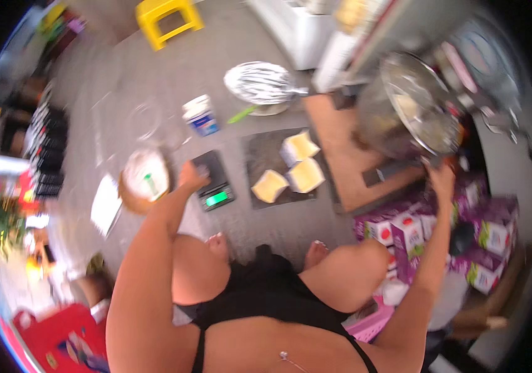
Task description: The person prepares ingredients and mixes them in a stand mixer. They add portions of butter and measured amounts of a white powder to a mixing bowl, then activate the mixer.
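Note:
My left hand (193, 176) is at the left edge of a black digital kitchen scale (212, 169) with a lit green display; blur hides whether its fingers hold anything. My right hand (441, 179) reaches to the near rim of a large metal pot or mixing bowl (378, 112) on a brown board (333, 140); its exact grip is unclear. Between my hands, several pale yellow blocks (305, 175) in opened wrappers stand on a dark mat (259, 154). Left of the scale is a round container of white contents (142, 170) with a green item in it.
Beyond the scale stand a white and blue tub (204, 119), a foil-like silver item (259, 83) and a green-handled utensil (241, 114). Purple cartons (408, 233) crowd the right side. A yellow stool (170, 18) is at the far side, a red bag (63, 338) at lower left.

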`<act>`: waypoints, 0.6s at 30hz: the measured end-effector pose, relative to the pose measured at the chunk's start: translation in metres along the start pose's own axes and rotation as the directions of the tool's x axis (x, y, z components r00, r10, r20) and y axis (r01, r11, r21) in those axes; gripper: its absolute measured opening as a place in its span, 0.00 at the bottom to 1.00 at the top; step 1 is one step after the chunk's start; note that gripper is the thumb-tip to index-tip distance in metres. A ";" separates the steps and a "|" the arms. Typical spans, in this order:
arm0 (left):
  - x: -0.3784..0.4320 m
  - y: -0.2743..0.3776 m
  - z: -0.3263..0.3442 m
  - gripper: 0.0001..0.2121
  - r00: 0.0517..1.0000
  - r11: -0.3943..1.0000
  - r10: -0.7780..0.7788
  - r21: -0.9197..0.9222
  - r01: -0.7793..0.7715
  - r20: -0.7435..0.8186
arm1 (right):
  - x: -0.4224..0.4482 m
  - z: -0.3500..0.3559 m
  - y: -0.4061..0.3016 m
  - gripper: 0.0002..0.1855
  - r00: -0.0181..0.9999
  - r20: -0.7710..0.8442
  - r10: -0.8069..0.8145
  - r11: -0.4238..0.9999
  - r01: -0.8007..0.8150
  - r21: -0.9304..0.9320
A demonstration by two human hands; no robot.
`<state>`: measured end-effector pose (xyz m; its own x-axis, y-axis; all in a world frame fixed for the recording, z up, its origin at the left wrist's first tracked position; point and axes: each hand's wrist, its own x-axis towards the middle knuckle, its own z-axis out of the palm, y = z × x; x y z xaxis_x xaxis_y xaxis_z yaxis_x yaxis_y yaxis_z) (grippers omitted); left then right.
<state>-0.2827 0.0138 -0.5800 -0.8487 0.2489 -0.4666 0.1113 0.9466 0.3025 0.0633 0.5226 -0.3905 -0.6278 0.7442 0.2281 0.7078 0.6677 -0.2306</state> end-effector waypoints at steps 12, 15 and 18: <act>0.029 -0.044 0.031 0.47 0.987 0.984 0.140 0.121 -0.130 -0.076 | 0.012 0.005 0.017 0.17 0.981 0.146 0.127 0.991 -0.120 -0.055; 0.024 -0.036 0.031 0.52 0.996 0.988 0.088 0.127 -0.090 0.021 | 0.008 0.008 0.019 0.20 0.974 0.150 0.171 0.985 -0.174 0.009; 0.023 -0.039 0.027 0.53 0.998 0.990 0.056 0.128 -0.056 -0.001 | 0.004 0.013 0.005 0.23 0.991 0.068 0.118 0.989 -0.123 0.078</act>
<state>-0.2922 -0.0119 -0.6251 -0.8417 0.3015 -0.4478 0.2236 0.9497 0.2192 0.0597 0.5290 -0.4030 -0.5603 0.8173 0.1342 0.7524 0.5700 -0.3300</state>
